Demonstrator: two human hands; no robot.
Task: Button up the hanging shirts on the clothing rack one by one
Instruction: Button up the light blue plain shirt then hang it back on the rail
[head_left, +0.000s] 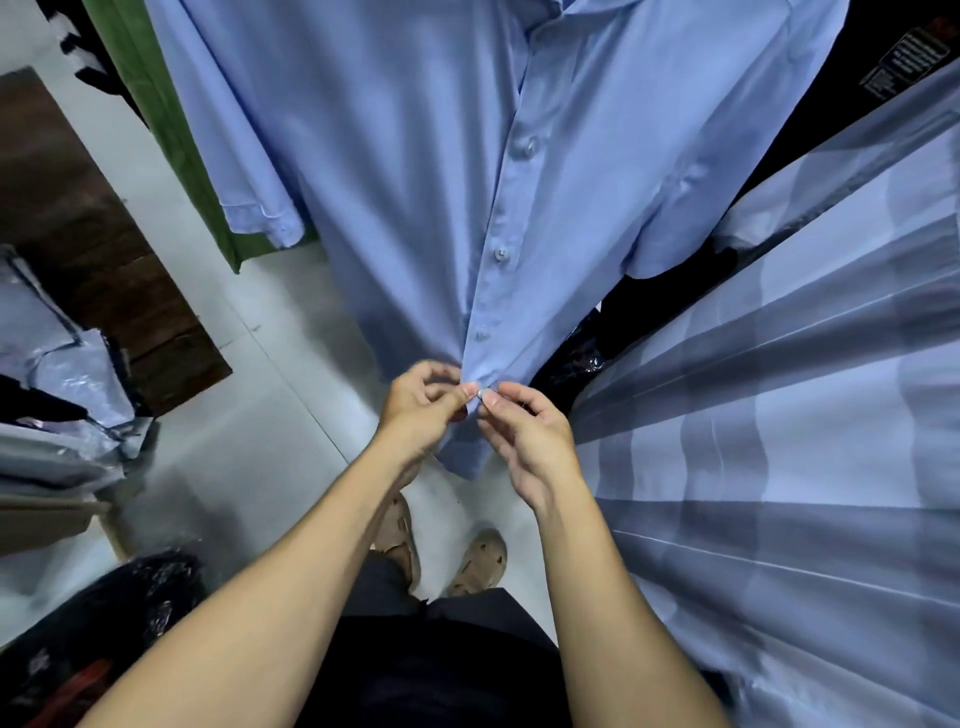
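Pale tiled floor (291, 415), brown mat (104, 249) at left, plastic-wrapped bundles (62, 374) beside it. Light blue shirt (415, 182) hangs centre, placket buttoned down to the lowest button (481, 393). Left hand (423, 410) and right hand (530, 436) both pinch the placket at that button, near the hem. Striped shirt (779, 415) hangs close at right; green garment (171, 130) behind at left. Sandalled feet (441, 551) below.

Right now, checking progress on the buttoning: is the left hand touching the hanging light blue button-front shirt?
Touching. The head view shows the left hand pinching the light blue button-front shirt at its lower placket, fingertips pressed into the fabric beside the right hand.
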